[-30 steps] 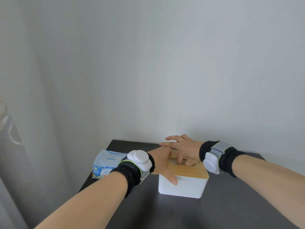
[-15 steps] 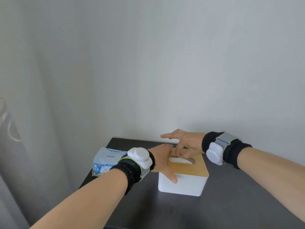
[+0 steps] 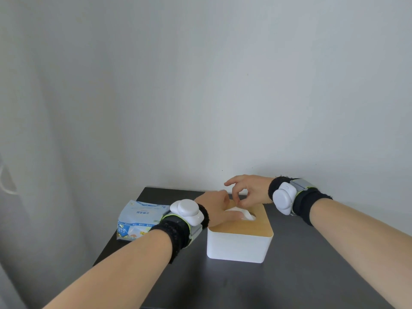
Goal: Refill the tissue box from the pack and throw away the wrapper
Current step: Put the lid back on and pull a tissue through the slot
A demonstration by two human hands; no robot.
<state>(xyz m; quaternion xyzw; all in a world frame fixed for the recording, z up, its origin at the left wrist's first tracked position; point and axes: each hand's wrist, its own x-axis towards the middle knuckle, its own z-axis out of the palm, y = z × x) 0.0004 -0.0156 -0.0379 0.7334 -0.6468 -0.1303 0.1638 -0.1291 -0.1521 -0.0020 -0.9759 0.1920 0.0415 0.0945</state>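
Up close from the head view: resting on a dark desk, a white tissue box with a wooden lid, standing near the desk's middle and showing a little white tissue in its oval slot. Lying just left of the box, a blue and white tissue pack, wrapper unopened as far as can be told, partly hidden behind the left wrist.

Pressing flat on the lid's left end, the left hand, grip spread wide and holding nothing, fingers partly covering the slot's near edge. Hovering over the slot's far side, the right hand, thumb and forefinger pinching together just above the tissue, other fingers fanning outward; whether any tissue sits in that pinch, cannot tell. Wrapping both wrists, black bands carrying white sensor pods.

Rising behind the desk, a plain pale wall; hanging at far left, a light curtain.
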